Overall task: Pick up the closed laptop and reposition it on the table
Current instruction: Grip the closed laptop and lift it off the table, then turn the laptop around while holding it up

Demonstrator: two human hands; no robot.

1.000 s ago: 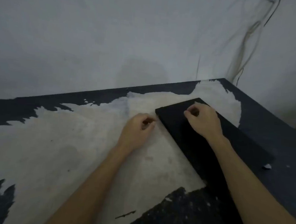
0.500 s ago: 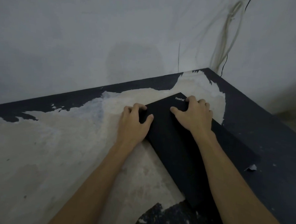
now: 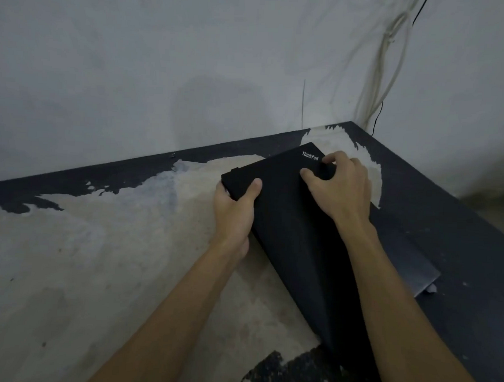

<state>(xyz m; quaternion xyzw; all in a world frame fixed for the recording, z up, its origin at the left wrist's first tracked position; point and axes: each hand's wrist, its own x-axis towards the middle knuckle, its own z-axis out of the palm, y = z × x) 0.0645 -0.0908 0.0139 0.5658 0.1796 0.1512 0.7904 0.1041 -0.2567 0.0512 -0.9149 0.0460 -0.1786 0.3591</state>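
the left hand [image 3: 234, 212] grips the far left corner of the closed laptop [image 3: 296, 222], thumb lying on the lid and the fingers curled under the edge, out of sight. the right hand [image 3: 343, 189] clamps the far right corner just beside the "thinkpad" lettering [image 3: 310, 156], thumb pressed on the lid and fingers wrapped over the far edge. both bare forearms reach in from the bottom of the view, the right one crossing over the lid's near right part.

the laptop is black and matte, shut, and tilted: its far end looks raised off the surface in the two hands, while the near end runs down toward the table [image 3: 95, 270] (whether that near end touches the top cannot be told, as the arm and shadow cover it). it lies diagonally, far corner pointing toward the corner of the room.

the table is dark with a large pale patch where the coating has worn off; the laptop sits over the right edge of that patch. a small pale scrap [image 3: 431, 288] lies on the dark part to the right, near the laptop's right corner. behind are a plain grey wall [image 3: 163, 69] and pale cables [image 3: 389, 52] running down the room corner.
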